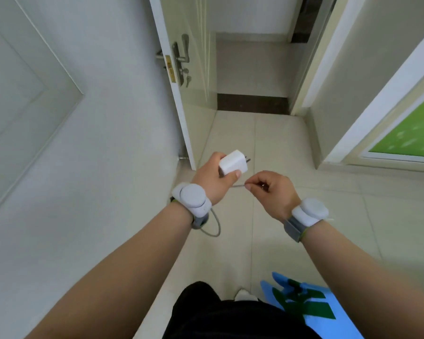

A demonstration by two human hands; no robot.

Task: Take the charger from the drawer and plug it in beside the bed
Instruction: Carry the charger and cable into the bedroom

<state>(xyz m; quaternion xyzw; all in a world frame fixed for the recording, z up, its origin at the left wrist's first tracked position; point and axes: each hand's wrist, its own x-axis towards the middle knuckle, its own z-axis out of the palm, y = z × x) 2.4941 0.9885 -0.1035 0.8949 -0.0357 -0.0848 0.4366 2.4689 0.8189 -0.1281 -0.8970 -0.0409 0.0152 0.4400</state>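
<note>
My left hand (pixel 212 178) grips a white charger block (pixel 232 163) with its two metal prongs pointing up and right. A thin grey cable (pixel 212 225) runs from the block and loops down below my left wrist. My right hand (pixel 272 192) pinches that cable between thumb and forefinger, just right of the left hand. Both hands hang in mid-air above the tiled floor. Each wrist carries a white sensor band. No drawer, bed or wall socket is in view.
A white wall fills the left side. An open white door (pixel 181 99) with a metal handle (pixel 181 55) and keys stands ahead, a hallway behind it. At right is a door frame with a green panel (pixel 411 133). A blue and green object (pixel 304 309) lies at bottom right.
</note>
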